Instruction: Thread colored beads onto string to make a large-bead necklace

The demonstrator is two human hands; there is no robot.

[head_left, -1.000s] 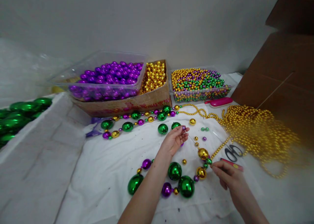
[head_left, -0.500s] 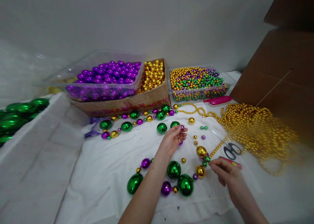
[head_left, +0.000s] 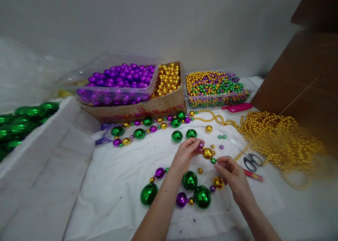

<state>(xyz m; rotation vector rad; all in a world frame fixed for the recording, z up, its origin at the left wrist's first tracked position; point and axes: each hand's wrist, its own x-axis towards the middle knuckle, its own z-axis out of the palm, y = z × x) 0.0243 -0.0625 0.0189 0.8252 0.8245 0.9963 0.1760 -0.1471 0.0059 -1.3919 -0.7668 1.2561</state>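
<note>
My left hand (head_left: 187, 153) is closed in a pinch at a small purple bead (head_left: 201, 145) at one end of a bead strand. Beside that bead on the strand sit a large gold bead (head_left: 207, 153) and a small green bead (head_left: 213, 160). My right hand (head_left: 230, 172) pinches the strand just past the green bead, fingertips closed. Below, the strand runs to another gold bead (head_left: 218, 182), then to big green balls (head_left: 202, 197) and a purple ball (head_left: 181, 200) on the white cloth (head_left: 111, 184). My left forearm hides part of the strand.
Behind are a bin of purple balls (head_left: 118, 82), a cardboard box of gold beads (head_left: 132, 113) and a bin of small mixed beads (head_left: 218, 87). A finished-looking garland (head_left: 139, 133), scissors (head_left: 252, 162) and piled gold bead chain (head_left: 280, 138) lie around. Loose green balls (head_left: 176, 136) rest ahead.
My right hand has moved left and up, bringing the strand's beads close to my left hand. The bare string between the purple bead and the gold beads has closed up.
</note>
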